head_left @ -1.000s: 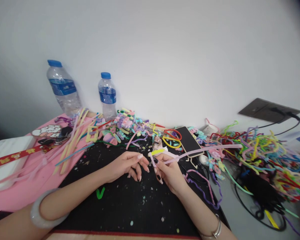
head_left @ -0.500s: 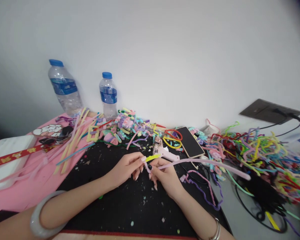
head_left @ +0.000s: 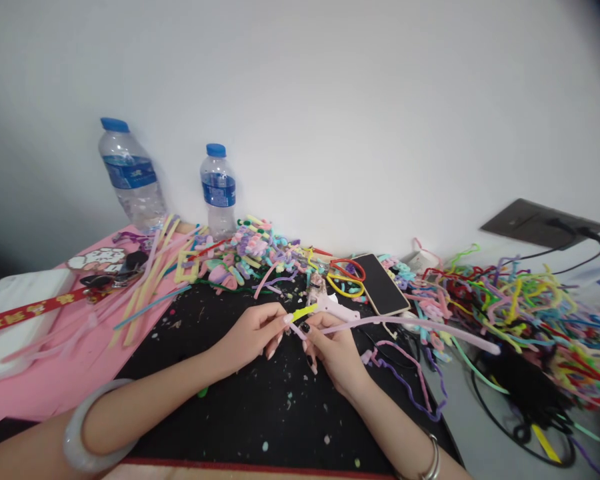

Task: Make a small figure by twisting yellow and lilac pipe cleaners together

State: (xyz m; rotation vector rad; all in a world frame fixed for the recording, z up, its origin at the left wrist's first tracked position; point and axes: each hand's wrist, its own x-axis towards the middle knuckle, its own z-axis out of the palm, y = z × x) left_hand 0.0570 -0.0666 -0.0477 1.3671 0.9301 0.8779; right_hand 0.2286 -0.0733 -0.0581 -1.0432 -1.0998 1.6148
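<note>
White box: pale, at the far left edge, with a red ribbon (head_left: 30, 311) bearing gold characters lying across it; white box point on its lid (head_left: 17, 287).
Pink sheet (head_left: 20, 397): under loose pastel strips at the left.
Larger bottle (head_left: 133, 177): clear, blue cap and label, near the wall.
Green piece (head_left: 203, 393): on the black mat (head_left: 260, 420), mostly hidden by the left forearm; a second ago its whole V shape showed.
Smaller bottle (head_left: 219, 193): same colours, behind the craft pieces.
Left hand (head_left: 255, 333): thumb and fingers closed in a pinch at the corner where strip and stem meet; a second ago it stood apart, holding neither.
Yellow strip (head_left: 303, 313): short, bright and narrow, slanting up to the right from that corner, above the mat between the hands.
Lilac stem (head_left: 450, 329): pale, soft-looking and slender, sharply bent near the fingertips, then running in a long shallow arc to the right. Its free end now droops near the black bundle; a second ago it reached higher, over the coloured heap.
Right hand (head_left: 337, 350): thumb and fingers closed on the stem by the bend, dark nails showing; little changed from half a second ago.
Glue gun (head_left: 337, 309): pale pink, lying just behind the right hand.
Phone (head_left: 380, 287): dark screen upward, beyond the gun.
Coloured heap (head_left: 505, 293): tangled fuzzy stems along the wall.
Black bundle (head_left: 525, 383): at the right, before the heap.
</note>
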